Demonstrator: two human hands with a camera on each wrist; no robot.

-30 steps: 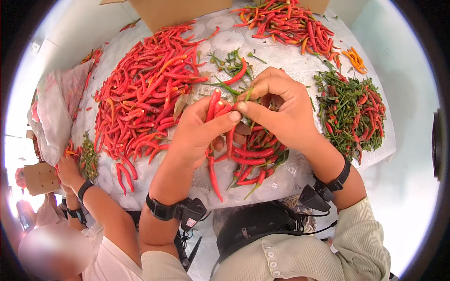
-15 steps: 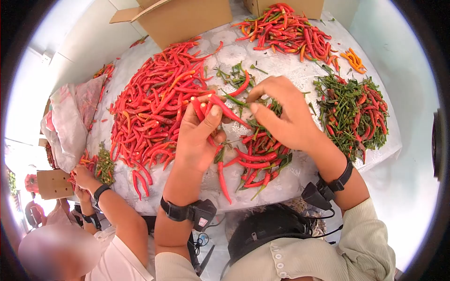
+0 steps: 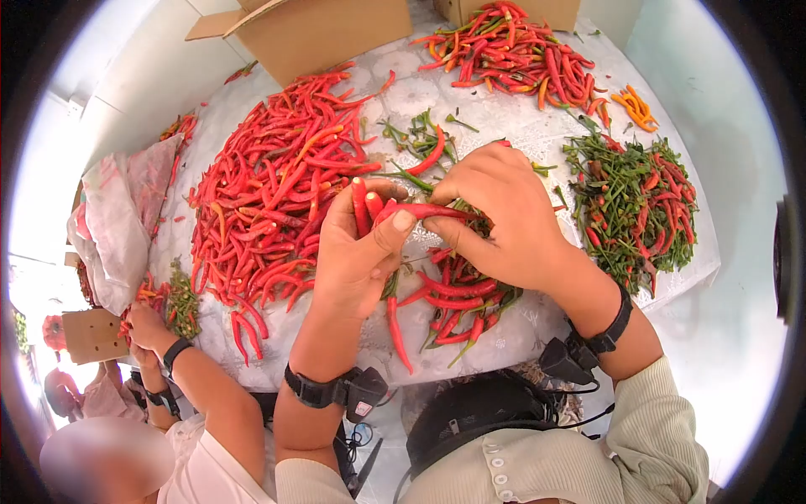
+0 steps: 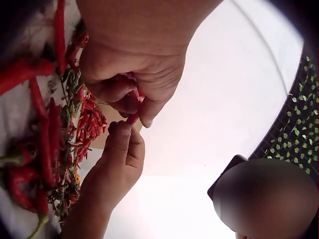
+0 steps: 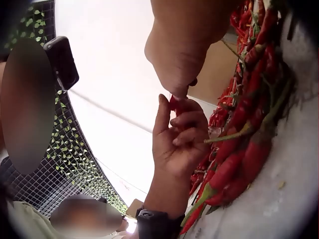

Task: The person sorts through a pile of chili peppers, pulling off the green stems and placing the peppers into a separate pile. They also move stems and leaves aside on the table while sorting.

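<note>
In the head view my left hand (image 3: 348, 252) grips several red chilies whose stemless tops (image 3: 372, 202) point up beside the thumb. One red chili (image 3: 424, 210) lies across from the left thumb to my right hand (image 3: 512, 218), whose thumb and fingers pinch its far end. The left wrist view has the left hand (image 4: 134, 74) above and the right hand (image 4: 117, 164) below, meeting at a chili (image 4: 133, 118). Below the hands in the head view, red chilies with green stems (image 3: 457, 290) lie in a small heap, partly hidden by the right hand.
A large red chili pile (image 3: 269, 193) spreads to the left. Green stems mixed with chilies (image 3: 634, 202) form a heap at right. Cardboard boxes (image 3: 327, 38), another chili pile (image 3: 516, 55) and orange chilies (image 3: 635, 107) are at the back. Another person's arm (image 3: 210, 378) reaches in at lower left.
A second ago both hands met over a green stem; half a second ago they were apart. Now the right hand has come back left and holds the end of a red chili.
</note>
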